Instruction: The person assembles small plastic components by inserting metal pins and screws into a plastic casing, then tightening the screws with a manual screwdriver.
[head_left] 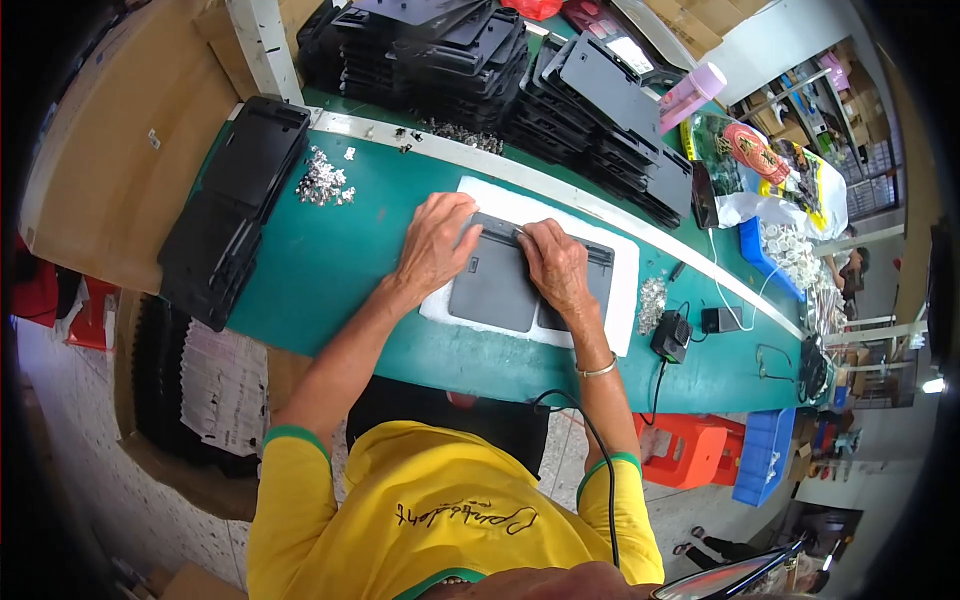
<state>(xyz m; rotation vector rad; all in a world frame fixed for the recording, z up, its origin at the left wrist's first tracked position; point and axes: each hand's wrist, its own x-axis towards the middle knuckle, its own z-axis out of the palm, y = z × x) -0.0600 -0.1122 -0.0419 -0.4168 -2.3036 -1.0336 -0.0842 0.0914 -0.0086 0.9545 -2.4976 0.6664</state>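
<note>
A flat dark grey plastic panel (492,290) with a slotted far edge lies on a white foam pad (624,275) in front of me. My left hand (438,243) is closed around the panel's far left corner, its thumb along the edge and its fingers bent. Over the middle of the same far edge, my right hand (557,265) presses down with thumb and fingertips together in a pinch. Whatever sits between those fingertips is too small to make out. Part of the panel's right half is hidden under my right hand and wrist.
Small metal pieces lie in a pile (326,180) on the left and another pile (652,300) on the right. Stacks of black panels (610,95) stand behind a white rail (600,198). More panels (235,200) line the left edge. A black adapter (671,340) with a cable sits at right.
</note>
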